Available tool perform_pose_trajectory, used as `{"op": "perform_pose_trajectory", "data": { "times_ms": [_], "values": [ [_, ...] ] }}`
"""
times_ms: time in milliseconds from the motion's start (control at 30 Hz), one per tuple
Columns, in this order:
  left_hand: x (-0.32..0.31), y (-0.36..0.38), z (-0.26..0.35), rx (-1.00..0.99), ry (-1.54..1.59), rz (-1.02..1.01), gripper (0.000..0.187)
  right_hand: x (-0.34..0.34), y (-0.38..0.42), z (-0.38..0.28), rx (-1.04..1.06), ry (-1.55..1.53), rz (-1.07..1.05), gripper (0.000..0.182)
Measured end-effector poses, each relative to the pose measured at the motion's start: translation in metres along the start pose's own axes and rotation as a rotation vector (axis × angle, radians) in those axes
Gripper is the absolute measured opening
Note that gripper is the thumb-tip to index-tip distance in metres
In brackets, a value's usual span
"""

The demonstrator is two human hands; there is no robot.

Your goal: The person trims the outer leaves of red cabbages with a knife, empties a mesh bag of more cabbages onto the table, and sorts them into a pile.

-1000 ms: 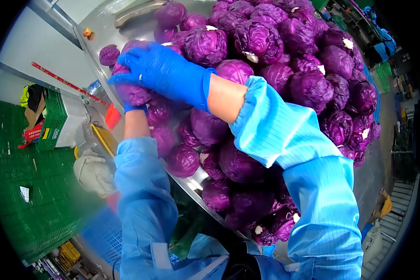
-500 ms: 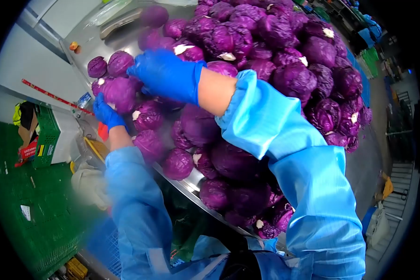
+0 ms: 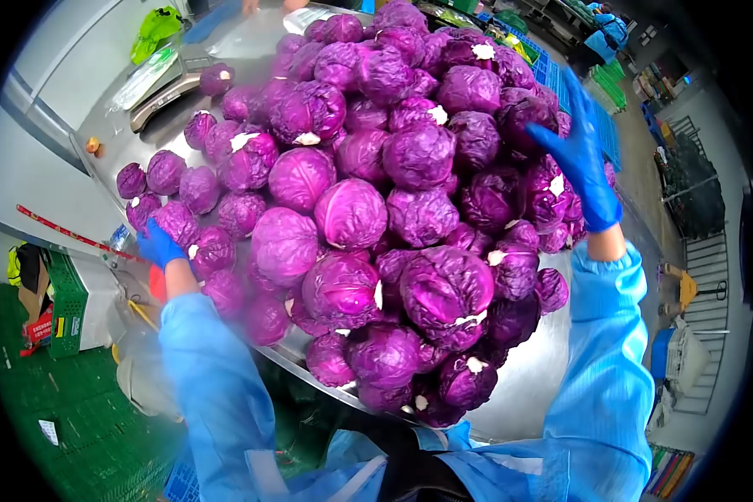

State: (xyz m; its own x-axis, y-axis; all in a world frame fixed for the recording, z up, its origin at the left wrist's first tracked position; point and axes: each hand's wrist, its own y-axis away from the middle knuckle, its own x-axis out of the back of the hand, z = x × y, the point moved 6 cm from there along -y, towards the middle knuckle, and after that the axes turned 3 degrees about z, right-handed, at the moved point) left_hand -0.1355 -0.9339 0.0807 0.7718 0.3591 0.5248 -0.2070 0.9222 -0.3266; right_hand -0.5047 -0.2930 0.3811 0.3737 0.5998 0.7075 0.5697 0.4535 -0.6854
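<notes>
A large heap of purple red cabbages covers the steel table, several showing pale cut stems. My left hand, in a blue glove, is at the heap's left edge, its fingers apart against the side of a red cabbage. My right hand, also blue-gloved, is open at the heap's right side, thumb and fingers spread wide. Beside it lies a red cabbage with a white stem; whether the palm touches any cabbage is hard to tell. No cabbage is gripped in the right hand.
A weighing scale stands at the table's far left, near a small orange-brown round item. Another person's hands show at the top edge. A green crate is at left. Another person in blue is far right.
My right hand has swung from the small cabbages at left across to the heap's right side and opened. My left hand stays at the left edge. The view has shifted.
</notes>
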Motion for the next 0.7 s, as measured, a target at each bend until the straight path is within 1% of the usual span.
{"op": "perform_pose_trajectory", "data": {
  "times_ms": [33,67,100,167,200,233,300,333,367,433,467,533,600,633,667,700],
  "values": [
    [0.007,0.001,0.010,0.012,-0.121,0.050,0.060,-0.005,0.018,0.032,-0.095,-0.123,-0.052,0.103],
    [0.028,0.020,0.052,-0.047,-0.060,0.072,0.063,-0.014,0.038,0.062,-0.193,-0.245,-0.101,0.107],
    [0.024,0.027,0.077,-0.129,0.116,0.031,0.064,-0.024,0.056,0.083,-0.296,-0.366,-0.150,0.111],
    [0.005,0.037,0.125,-0.288,0.464,-0.053,0.066,-0.051,0.073,0.081,-0.411,-0.461,-0.324,0.122],
    [-0.006,0.052,0.156,-0.417,0.563,-0.136,0.068,-0.052,0.072,0.081,-0.388,-0.138,-0.230,0.120],
    [-0.016,0.076,0.190,-0.547,0.661,-0.224,0.069,-0.054,0.070,0.079,-0.396,-0.185,-0.207,0.119],
    [-0.003,0.144,0.272,-0.665,0.838,-0.522,0.070,-0.056,0.061,0.078,-0.404,-0.276,-0.163,0.116],
    [-0.003,0.166,0.300,-0.774,0.789,-0.570,0.068,-0.056,0.052,0.073,-0.365,-0.278,-0.135,0.113],
    [-0.007,0.189,0.325,-0.886,0.736,-0.622,0.067,-0.059,0.043,0.066,-0.307,-0.431,-0.093,0.115],
    [-0.014,0.228,0.368,-0.805,0.874,-0.824,0.069,-0.071,0.031,0.070,-0.321,-0.486,-0.080,0.118],
    [-0.023,0.242,0.383,-0.818,0.905,-0.875,0.070,-0.074,0.026,0.070,-0.348,-0.541,-0.093,0.120],
    [-0.040,0.265,0.410,-0.845,0.966,-0.975,0.072,-0.077,0.022,0.070,-0.319,-0.576,-0.063,0.120],
    [-0.050,0.289,0.426,-0.742,0.971,-1.151,0.074,-0.081,0.022,0.072,-0.304,-0.616,-0.031,0.119],
    [-0.056,0.299,0.432,-0.688,0.970,-1.239,0.075,-0.079,0.022,0.069,-0.331,-0.634,-0.033,0.121],
    [-0.060,0.308,0.437,-0.752,0.930,-1.268,0.082,-0.081,0.021,0.070,-0.353,-0.676,-0.026,0.117],
    [-0.067,0.316,0.441,-0.981,0.783,-1.154,0.083,-0.083,0.021,0.070,-0.376,-0.716,-0.018,0.114]
  ]
}}
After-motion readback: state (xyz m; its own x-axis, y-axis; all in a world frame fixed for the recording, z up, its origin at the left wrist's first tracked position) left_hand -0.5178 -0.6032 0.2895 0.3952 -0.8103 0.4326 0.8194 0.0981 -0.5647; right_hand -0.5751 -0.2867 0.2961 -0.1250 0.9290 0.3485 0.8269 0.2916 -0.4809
